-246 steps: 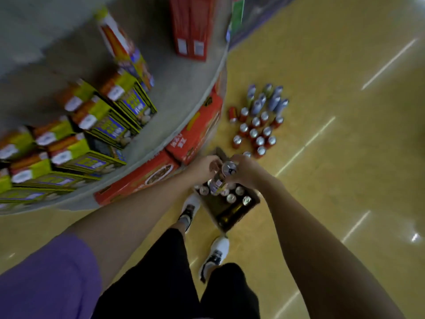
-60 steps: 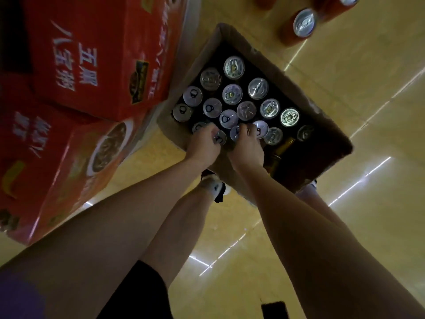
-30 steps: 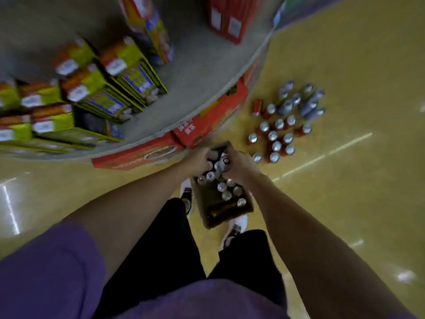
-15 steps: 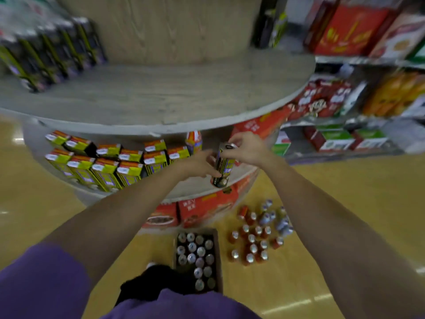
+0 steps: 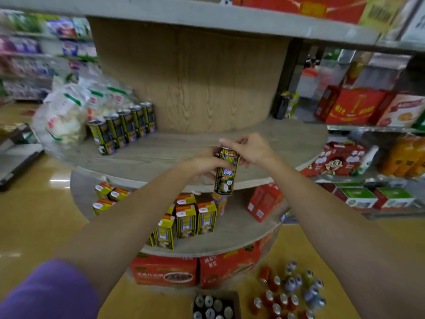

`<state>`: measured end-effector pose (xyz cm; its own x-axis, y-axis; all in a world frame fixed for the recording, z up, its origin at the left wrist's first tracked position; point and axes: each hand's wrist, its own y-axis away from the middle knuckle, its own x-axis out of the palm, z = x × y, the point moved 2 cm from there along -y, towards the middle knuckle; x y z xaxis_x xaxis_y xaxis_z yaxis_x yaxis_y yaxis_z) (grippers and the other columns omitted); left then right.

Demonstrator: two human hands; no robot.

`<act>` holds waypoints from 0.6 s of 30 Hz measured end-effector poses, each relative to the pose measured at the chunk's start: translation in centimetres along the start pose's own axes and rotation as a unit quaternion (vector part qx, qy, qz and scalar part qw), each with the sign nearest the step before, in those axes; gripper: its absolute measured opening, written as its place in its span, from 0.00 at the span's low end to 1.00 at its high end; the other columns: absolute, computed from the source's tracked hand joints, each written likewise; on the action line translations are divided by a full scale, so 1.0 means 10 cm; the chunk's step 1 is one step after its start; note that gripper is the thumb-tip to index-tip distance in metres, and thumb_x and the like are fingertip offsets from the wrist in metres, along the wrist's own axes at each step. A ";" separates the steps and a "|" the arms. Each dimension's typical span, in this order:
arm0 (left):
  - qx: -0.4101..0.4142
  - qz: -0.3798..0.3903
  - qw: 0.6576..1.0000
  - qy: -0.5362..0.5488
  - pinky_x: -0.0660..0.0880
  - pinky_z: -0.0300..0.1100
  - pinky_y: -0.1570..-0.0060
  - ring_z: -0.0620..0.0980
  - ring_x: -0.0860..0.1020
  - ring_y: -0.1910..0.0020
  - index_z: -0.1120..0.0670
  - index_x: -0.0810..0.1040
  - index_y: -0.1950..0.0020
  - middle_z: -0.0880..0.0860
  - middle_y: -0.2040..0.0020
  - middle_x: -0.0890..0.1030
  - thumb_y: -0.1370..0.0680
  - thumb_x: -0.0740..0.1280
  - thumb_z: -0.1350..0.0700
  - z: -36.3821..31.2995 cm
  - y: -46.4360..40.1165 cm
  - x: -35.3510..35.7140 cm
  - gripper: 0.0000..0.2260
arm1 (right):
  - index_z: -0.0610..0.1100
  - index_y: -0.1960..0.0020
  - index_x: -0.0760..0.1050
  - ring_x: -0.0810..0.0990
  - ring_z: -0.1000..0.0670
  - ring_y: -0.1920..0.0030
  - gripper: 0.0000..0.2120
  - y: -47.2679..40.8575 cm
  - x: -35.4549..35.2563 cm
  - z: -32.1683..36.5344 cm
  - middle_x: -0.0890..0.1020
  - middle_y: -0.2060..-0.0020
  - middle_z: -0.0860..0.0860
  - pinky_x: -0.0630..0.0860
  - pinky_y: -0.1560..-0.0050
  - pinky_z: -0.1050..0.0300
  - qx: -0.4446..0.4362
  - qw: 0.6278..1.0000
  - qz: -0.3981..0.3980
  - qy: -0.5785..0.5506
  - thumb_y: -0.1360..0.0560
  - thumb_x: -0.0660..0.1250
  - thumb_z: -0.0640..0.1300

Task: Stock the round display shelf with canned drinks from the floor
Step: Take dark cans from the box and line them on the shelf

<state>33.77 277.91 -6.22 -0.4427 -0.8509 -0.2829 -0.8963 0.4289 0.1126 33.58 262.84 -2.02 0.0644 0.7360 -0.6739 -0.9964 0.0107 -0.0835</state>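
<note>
Upright, the can (image 5: 226,172) sits gripped between left hand (image 5: 202,162) and right hand (image 5: 249,150); above shelf (image 5: 161,153).

Dim, warm indoor light; white glare streaks on the glossy floor (image 5: 41,203) at left. Wide-angle bending curves the shelf edges, and the bags (image 5: 69,111) at left look smeared, probably from motion blur

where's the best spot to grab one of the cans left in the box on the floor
By its rim and upper wall, coming straight down from above. The cans stand upright and packed close together in the cardboard box, so only their round tops show and their sides are blocked by neighbours and the box walls.
</note>
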 end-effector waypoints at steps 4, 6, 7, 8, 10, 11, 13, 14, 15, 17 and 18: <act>0.009 -0.044 0.998 0.033 0.81 0.52 0.53 0.55 0.82 0.52 0.55 0.75 0.38 0.57 0.48 0.83 0.30 0.74 0.61 0.00 -0.02 -0.51 0.21 | 0.35 0.47 0.74 0.79 0.50 0.77 0.15 -0.19 0.20 0.18 0.81 0.58 0.38 0.77 0.76 0.57 0.008 0.995 0.020 -0.097 0.18 0.61 0.48; 0.011 -0.056 0.998 0.037 0.80 0.53 0.51 0.55 0.82 0.53 0.54 0.74 0.40 0.56 0.49 0.83 0.30 0.73 0.61 -0.01 -0.05 -0.80 0.19 | 0.37 0.48 0.73 0.79 0.51 0.75 0.04 -0.28 0.36 0.21 0.80 0.55 0.38 0.77 0.75 0.58 0.030 0.996 0.039 -0.070 0.20 0.61 0.36; 0.014 -0.057 0.998 0.035 0.81 0.51 0.53 0.54 0.81 0.54 0.53 0.74 0.41 0.55 0.49 0.83 0.30 0.73 0.61 -0.01 -0.07 -0.96 0.19 | 0.38 0.48 0.73 0.79 0.51 0.72 0.04 -0.31 0.47 0.24 0.80 0.54 0.39 0.77 0.72 0.58 0.040 0.996 0.054 -0.056 0.22 0.62 0.33; 0.018 -0.058 0.998 0.030 0.81 0.49 0.55 0.53 0.81 0.54 0.51 0.74 0.42 0.54 0.49 0.83 0.30 0.74 0.61 -0.01 -0.09 -1.12 0.18 | 0.39 0.47 0.74 0.79 0.50 0.68 0.07 -0.35 0.59 0.27 0.80 0.52 0.40 0.78 0.70 0.58 0.047 0.995 0.073 -0.045 0.23 0.65 0.32; 0.024 -0.053 0.998 0.022 0.80 0.46 0.60 0.52 0.82 0.56 0.50 0.75 0.42 0.55 0.48 0.83 0.30 0.74 0.62 -0.02 -0.12 -1.41 0.20 | 0.39 0.42 0.75 0.78 0.51 0.61 0.14 -0.39 0.83 0.38 0.79 0.50 0.44 0.77 0.69 0.60 0.050 0.993 0.105 -0.028 0.27 0.71 0.35; 0.026 -0.043 0.998 0.022 0.80 0.45 0.61 0.52 0.82 0.56 0.50 0.75 0.40 0.54 0.47 0.83 0.30 0.74 0.63 -0.01 -0.14 -1.57 0.21 | 0.40 0.41 0.75 0.78 0.52 0.58 0.18 -0.43 0.97 0.45 0.79 0.50 0.48 0.76 0.69 0.63 0.047 0.993 0.107 -0.026 0.28 0.74 0.38; 0.030 -0.020 0.999 0.029 0.79 0.45 0.63 0.51 0.82 0.55 0.51 0.74 0.37 0.52 0.46 0.83 0.31 0.76 0.65 0.03 -0.17 -1.85 0.25 | 0.42 0.42 0.76 0.77 0.55 0.57 0.21 -0.50 1.24 0.60 0.79 0.52 0.52 0.73 0.70 0.68 0.026 0.996 0.081 -0.038 0.31 0.78 0.46; 0.035 -0.013 0.999 0.029 0.79 0.44 0.64 0.50 0.82 0.54 0.51 0.74 0.36 0.51 0.46 0.82 0.31 0.77 0.65 0.06 -0.18 -1.98 0.26 | 0.41 0.43 0.76 0.78 0.55 0.58 0.21 -0.55 1.37 0.67 0.80 0.54 0.51 0.71 0.70 0.70 0.014 0.997 0.060 -0.050 0.32 0.79 0.46; 0.041 -0.007 0.999 0.028 0.79 0.43 0.65 0.50 0.82 0.53 0.52 0.74 0.36 0.51 0.45 0.82 0.32 0.77 0.64 0.09 -0.19 -2.11 0.27 | 0.39 0.43 0.77 0.78 0.54 0.58 0.22 -0.62 1.50 0.73 0.81 0.54 0.50 0.71 0.69 0.71 0.004 0.997 0.044 -0.062 0.32 0.79 0.46; 0.052 0.005 0.998 0.031 0.78 0.40 0.67 0.50 0.82 0.52 0.53 0.75 0.37 0.52 0.45 0.83 0.32 0.78 0.63 0.15 -0.21 -2.34 0.26 | 0.39 0.42 0.77 0.78 0.53 0.56 0.22 -0.74 1.76 0.88 0.83 0.52 0.47 0.72 0.62 0.66 -0.011 0.997 0.020 -0.072 0.32 0.79 0.46; 0.054 0.013 0.998 0.033 0.78 0.40 0.67 0.50 0.83 0.52 0.53 0.76 0.37 0.52 0.46 0.83 0.32 0.78 0.63 0.18 -0.22 -2.44 0.25 | 0.40 0.42 0.77 0.78 0.53 0.56 0.22 -0.79 1.87 0.95 0.83 0.52 0.48 0.72 0.61 0.63 -0.018 0.998 0.010 -0.066 0.32 0.79 0.47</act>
<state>46.57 298.29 -1.32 -0.4699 -0.8553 -0.2181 -0.8779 0.4786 0.0145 42.11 282.94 -6.98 0.0353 0.8190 -0.5727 -0.9946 -0.0271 -0.1001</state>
